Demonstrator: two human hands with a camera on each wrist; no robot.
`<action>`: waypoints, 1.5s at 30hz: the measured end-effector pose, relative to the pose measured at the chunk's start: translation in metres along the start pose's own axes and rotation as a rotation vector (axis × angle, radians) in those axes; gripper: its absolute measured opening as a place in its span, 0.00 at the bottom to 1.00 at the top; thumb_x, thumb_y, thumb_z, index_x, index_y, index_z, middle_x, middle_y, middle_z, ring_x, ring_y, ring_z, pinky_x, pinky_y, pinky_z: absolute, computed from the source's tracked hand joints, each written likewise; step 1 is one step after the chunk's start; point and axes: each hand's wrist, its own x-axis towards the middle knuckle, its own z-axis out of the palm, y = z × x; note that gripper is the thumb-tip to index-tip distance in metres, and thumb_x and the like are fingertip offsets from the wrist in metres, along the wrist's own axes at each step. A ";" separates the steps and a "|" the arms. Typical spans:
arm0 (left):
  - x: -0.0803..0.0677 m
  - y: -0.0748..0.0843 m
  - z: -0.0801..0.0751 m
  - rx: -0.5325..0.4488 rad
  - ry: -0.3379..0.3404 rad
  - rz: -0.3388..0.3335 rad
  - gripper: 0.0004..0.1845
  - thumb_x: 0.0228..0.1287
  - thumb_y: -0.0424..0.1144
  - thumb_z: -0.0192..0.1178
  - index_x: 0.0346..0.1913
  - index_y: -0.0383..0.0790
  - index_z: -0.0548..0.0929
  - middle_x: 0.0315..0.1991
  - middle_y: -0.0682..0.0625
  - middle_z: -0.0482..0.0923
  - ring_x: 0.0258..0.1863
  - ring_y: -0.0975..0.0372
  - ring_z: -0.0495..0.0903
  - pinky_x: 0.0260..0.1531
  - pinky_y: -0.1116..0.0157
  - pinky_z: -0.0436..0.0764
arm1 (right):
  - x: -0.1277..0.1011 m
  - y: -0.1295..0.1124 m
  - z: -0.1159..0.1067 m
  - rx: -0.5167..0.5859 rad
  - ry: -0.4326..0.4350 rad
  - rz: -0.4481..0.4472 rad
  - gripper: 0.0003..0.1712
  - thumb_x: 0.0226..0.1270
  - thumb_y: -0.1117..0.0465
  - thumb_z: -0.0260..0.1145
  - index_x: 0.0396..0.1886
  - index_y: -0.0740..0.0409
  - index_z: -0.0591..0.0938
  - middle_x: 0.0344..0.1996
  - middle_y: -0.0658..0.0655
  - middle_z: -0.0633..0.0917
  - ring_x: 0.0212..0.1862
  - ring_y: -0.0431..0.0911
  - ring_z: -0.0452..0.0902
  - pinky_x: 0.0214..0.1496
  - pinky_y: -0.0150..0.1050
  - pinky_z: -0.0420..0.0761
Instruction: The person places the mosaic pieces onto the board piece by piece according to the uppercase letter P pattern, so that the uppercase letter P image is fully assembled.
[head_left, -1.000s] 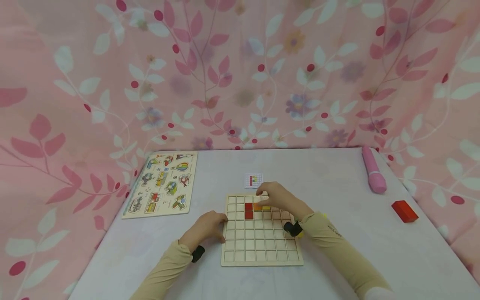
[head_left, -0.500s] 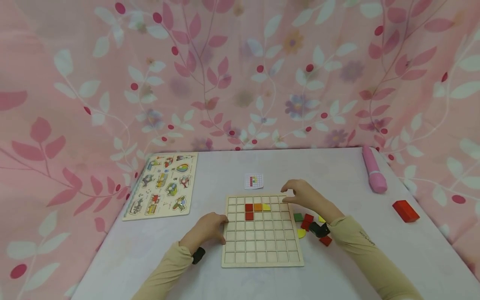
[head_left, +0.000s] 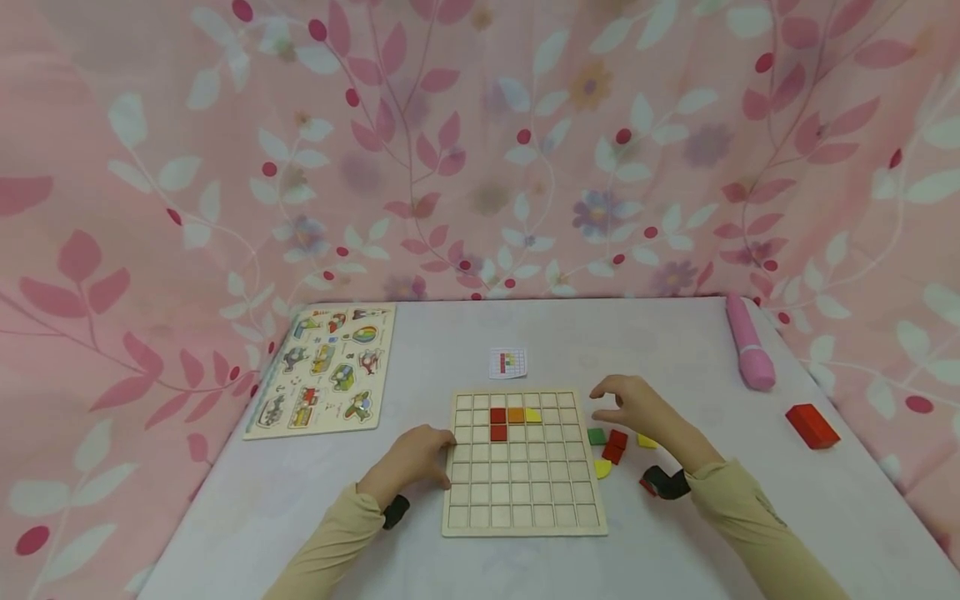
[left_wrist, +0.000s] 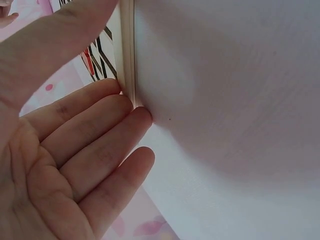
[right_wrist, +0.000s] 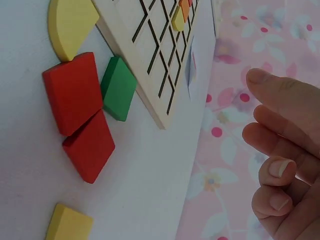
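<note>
Right hand [head_left: 633, 410] has been drawn back off the grid board [head_left: 522, 500], fingers loosely curled and holding nothing, above loose tiles: red tiles [head_left: 615, 445], green tile [head_left: 596, 436]. Left hand [head_left: 411, 458] is pressed flat-fingered against the board's edge. Judged step: fetching; one tile must be pinched next.

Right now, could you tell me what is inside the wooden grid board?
The wooden grid board holds two red squares, one orange square and a yellow piece. The other cells look bare; nothing covers them.
</note>
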 end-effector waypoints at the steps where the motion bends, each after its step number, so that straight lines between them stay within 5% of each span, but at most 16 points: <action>1: 0.000 0.000 0.000 0.002 -0.001 -0.004 0.29 0.25 0.42 0.77 0.39 0.38 0.81 0.33 0.51 0.80 0.34 0.57 0.75 0.36 0.61 0.73 | -0.001 0.001 0.001 0.001 -0.002 0.009 0.15 0.47 0.62 0.72 0.36 0.64 0.81 0.32 0.56 0.80 0.25 0.44 0.65 0.25 0.33 0.70; 11: -0.001 -0.003 0.002 0.009 0.006 0.004 0.29 0.25 0.43 0.77 0.38 0.39 0.81 0.33 0.52 0.80 0.34 0.57 0.75 0.36 0.61 0.73 | -0.015 0.010 0.018 0.063 -0.049 0.117 0.13 0.50 0.64 0.70 0.37 0.62 0.81 0.32 0.51 0.80 0.26 0.43 0.65 0.23 0.32 0.70; 26: -0.001 -0.002 0.003 0.005 0.000 -0.007 0.29 0.25 0.43 0.76 0.39 0.39 0.81 0.33 0.52 0.79 0.34 0.58 0.75 0.36 0.62 0.73 | -0.035 0.028 0.030 0.026 -0.032 0.145 0.11 0.48 0.70 0.69 0.35 0.64 0.81 0.31 0.53 0.80 0.25 0.43 0.65 0.25 0.31 0.71; 45: 0.000 -0.002 0.001 -0.047 -0.009 -0.026 0.30 0.26 0.40 0.76 0.41 0.37 0.80 0.35 0.50 0.79 0.35 0.57 0.74 0.38 0.61 0.72 | -0.040 0.030 0.029 0.047 -0.084 0.277 0.09 0.50 0.69 0.68 0.34 0.59 0.81 0.29 0.50 0.78 0.28 0.45 0.67 0.30 0.37 0.72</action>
